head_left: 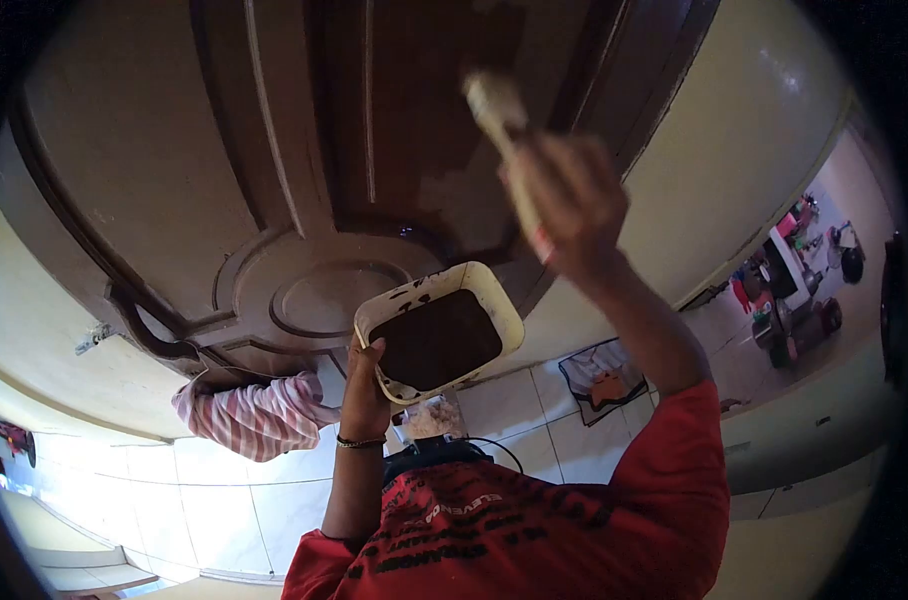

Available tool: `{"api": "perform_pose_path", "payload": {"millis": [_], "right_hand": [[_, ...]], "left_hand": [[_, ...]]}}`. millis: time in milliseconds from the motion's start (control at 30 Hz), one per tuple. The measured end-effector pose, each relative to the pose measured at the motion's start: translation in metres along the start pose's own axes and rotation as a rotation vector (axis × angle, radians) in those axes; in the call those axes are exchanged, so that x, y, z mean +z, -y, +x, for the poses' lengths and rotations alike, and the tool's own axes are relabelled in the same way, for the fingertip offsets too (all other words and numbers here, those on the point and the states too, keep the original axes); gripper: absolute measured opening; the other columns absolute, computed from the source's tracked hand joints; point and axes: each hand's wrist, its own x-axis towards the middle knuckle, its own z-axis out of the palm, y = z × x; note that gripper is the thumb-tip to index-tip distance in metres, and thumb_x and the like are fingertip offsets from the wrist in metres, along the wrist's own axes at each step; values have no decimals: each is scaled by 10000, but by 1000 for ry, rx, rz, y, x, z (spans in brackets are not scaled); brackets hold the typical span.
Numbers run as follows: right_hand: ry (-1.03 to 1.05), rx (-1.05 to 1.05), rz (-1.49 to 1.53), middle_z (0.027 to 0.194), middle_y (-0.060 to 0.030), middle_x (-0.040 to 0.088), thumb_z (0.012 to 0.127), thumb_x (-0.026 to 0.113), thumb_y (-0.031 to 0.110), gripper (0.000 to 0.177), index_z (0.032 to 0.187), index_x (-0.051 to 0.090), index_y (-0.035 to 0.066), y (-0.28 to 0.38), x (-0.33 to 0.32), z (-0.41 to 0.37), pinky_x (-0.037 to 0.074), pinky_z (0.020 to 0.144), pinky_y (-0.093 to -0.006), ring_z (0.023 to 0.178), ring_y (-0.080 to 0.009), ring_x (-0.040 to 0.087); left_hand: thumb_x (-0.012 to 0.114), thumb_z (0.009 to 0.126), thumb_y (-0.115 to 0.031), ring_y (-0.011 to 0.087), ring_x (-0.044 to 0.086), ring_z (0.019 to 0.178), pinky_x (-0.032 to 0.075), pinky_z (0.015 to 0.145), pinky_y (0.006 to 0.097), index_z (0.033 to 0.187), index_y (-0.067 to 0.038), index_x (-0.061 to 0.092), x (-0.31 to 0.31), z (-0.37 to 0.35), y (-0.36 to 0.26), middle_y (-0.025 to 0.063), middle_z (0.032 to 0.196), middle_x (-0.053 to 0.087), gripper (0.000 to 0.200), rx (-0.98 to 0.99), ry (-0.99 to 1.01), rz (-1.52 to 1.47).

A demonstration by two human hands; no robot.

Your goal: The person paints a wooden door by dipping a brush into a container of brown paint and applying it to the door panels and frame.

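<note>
My left hand (367,375) grips the near left side of a cream plastic tub (511,318), thumb over its rim. Dark brown paint (439,342) lies in the tub, with smears on the inner wall. Raised at the upper right, my right hand (574,200) is closed around the handle of a paintbrush (497,103); both are blurred by motion. The brush's pale end points up and left, in front of a brown panelled door (314,300). One door panel (434,100) looks darker and glossy in part, with a paler patch near its lower right.
A pink-and-white striped cloth (259,415) hangs low at the left, near the door handle (154,335). On the white tiled floor (509,405) lies a mat with an orange figure (604,380). Through an opening at the right, several household items (794,290) stand in another room.
</note>
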Motion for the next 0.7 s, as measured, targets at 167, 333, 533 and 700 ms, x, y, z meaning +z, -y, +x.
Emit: {"api": "perform_pose_path", "payload": {"millis": [167,333,533,700], "right_hand": [[-124,41,-71,1012,-69,645,757,756,113,292,1037,700,47,-34,7,17,522,674,-354,838,-254,613],[153,2,9,1013,-94,651,766,734,93,314,1065,689,7,7,12,-66,530,687,-350,838,-259,619],[215,58,198,985,-90,643,730,758,79,326,1040,688,9,18,-14,-66,523,642,-342,780,-246,613],[346,115,430,949,-52,639,744,764,143,295,1015,690,54,15,-35,-52,545,690,-348,833,-216,630]], "left_hand": [[502,973,-316,228,565,1168,459,992,351,1345,-5,432,2,2,4,129,1280,563,490,-9,21,7],[510,972,-305,227,573,1170,473,984,352,1354,5,427,2,-1,5,127,1297,561,499,-17,-40,-4],[507,971,-294,228,573,1172,468,995,349,1364,-5,424,4,2,6,127,1304,557,495,-12,-6,-5],[504,971,-285,230,570,1178,465,998,351,1368,-6,428,7,3,8,130,1308,558,492,-24,-21,-42]]}}
